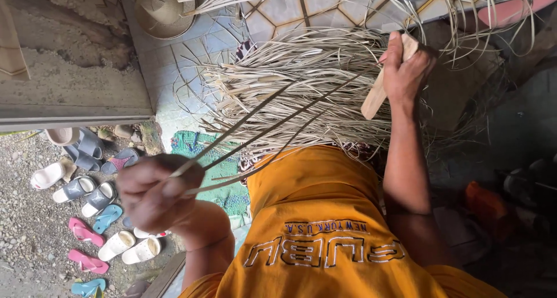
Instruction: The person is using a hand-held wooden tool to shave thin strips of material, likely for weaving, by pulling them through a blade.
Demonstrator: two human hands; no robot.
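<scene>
Your left hand [154, 196] has its fingers pinched around a few long, thin, pale dried leaf strips [261, 127] that run taut up to a loose, tangled heap of dry straw-coloured strips [301, 83] on the tiled floor [174, 72] ahead of your lap. Your right hand [406, 72] has its fingers wrapped tight around a flat, light wooden stick [377, 92] held over the heap's right side.
</scene>
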